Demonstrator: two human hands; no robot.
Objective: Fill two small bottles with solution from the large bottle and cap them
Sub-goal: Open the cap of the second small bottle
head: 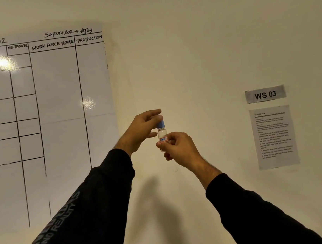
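Small bottle (162,136), clear with a red-edged label, is held upright in mid-air at the centre of the frame, in front of a plain cream wall. Right hand (179,148) pinches the lower body of the bottle between thumb and curled fingers. Left hand (142,129) comes in from the left, and its fingertips close around the blue cap (160,124) on the bottle's neck. Both arms wear dark sleeves, reaching up from the bottom corners. Whether the cap is being twisted on or off cannot be told; nor can the fill level be made out. Judging by the pose, the step in hand is a cap-turning one, either opening before filling or sealing after. The next move likely calls for a steady hold below and a turn above, keeping the bottle upright so nothing spills. A whiteboard chart (43,116) with hand-drawn columns fills the left of the frame; a sign (265,94) reading WS 03 and a printed instruction sheet (274,137) hang at right. The large bottle is not in view.
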